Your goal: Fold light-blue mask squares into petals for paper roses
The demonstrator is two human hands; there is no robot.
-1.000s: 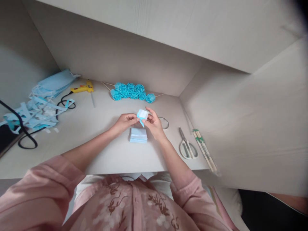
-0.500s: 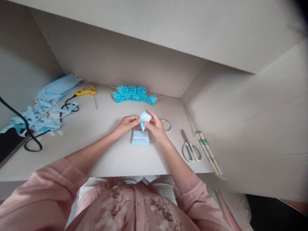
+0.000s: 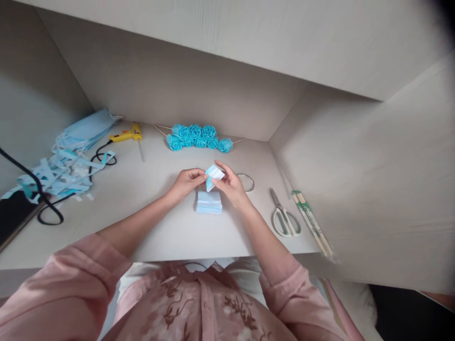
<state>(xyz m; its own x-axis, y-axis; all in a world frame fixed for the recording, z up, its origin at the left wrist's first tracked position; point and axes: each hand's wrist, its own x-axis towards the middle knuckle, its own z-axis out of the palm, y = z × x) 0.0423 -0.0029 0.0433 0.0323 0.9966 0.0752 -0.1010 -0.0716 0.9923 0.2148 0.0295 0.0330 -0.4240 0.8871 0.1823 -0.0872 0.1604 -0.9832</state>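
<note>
Above the table (image 3: 167, 237), just beyond the stack of pale blue pieces (image 3: 209, 204): one blue-and-white piece (image 3: 215, 171), pinched by closed fingers of left hand (image 3: 187, 183) and right hand (image 3: 232, 188), one right finger raised. Step in hand: folding, apparently. Next move: seemingly calls for a firm, even crease. Against one second earlier: piece now turned cornerwise, both hands gripping as before.

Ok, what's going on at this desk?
The left hand and right hand together hold a small blue-and-white piece above the desk. A stack of pale blue pieces lies just below it in view. Blue flowers lie farther back, scissors to the right, a yellow glue gun to the left.
</note>
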